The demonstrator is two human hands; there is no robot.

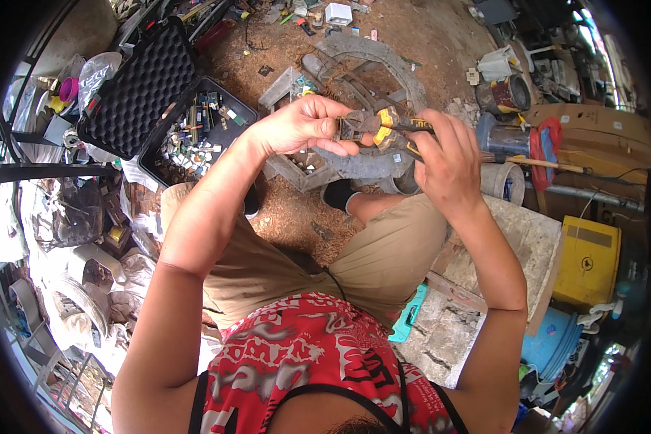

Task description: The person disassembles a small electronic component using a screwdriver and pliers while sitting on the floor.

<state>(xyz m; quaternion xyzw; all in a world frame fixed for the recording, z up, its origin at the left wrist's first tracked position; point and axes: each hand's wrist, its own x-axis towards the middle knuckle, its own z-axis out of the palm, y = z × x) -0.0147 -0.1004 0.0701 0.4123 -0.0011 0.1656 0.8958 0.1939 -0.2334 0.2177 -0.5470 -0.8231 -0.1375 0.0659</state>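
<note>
My right hand [447, 155] is wrapped round the yellow and black handles of a pair of pliers [392, 130]. Their dark metal jaws point left, against a small dark metal-looking part [349, 128]. Between thumb and fingers, my left hand [307, 126] pinches that part; its exact kind is too small to tell. Both hands are raised in front of me, above my spread knees. Below them on the ground lies a grey ring-shaped frame [405, 76] with metal pieces inside it.
An open black case [249, 112] with foam in its lid holds many small circuit-board pieces [188, 155] at the left. On the right are a worn board [517, 231], a yellow box [588, 260] and a blue bucket [553, 343]. A white box [338, 14] sits at the far side.
</note>
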